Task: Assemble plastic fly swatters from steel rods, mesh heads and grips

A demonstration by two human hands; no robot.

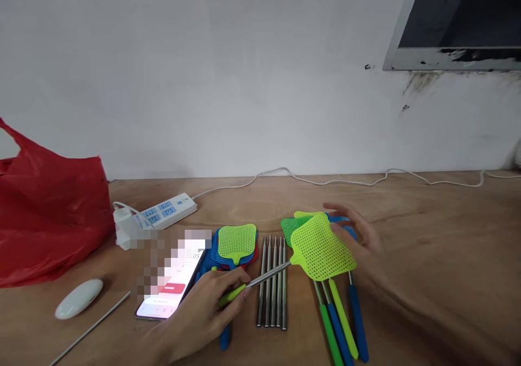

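Left hand (215,303), at the lower centre of the frame, reaches in from the bottom edge with its back up and its fingers curled, clamped on the grip of a yellow-green fly swatter (323,249). That swatter lies aslant, its metal shaft running up and rightward across the centre, its perforated head right of centre. Right hand (360,233) comes in from the lower right, forearm blurred, with thumb and fingers apart and bent at the head's upper right edge; whether it touches the mesh I cannot tell.

Beneath the shaft stands a row of metal rods (272,284), lying side by side on the wooden tabletop (439,225). Partly under the raised head, at lower right, lie more swatters with green, blue and yellow-green grips (342,317). Left of the rods is an overlapping stack of swatters, a yellow-green head (237,241) on top, blue and red below.

Farther left rest a lit smartphone (173,287) and a white oval device (79,299). At the left edge sits a red plastic bag (52,208), its contents hidden; beside it, a white power strip (169,211) holds a charger (125,225).
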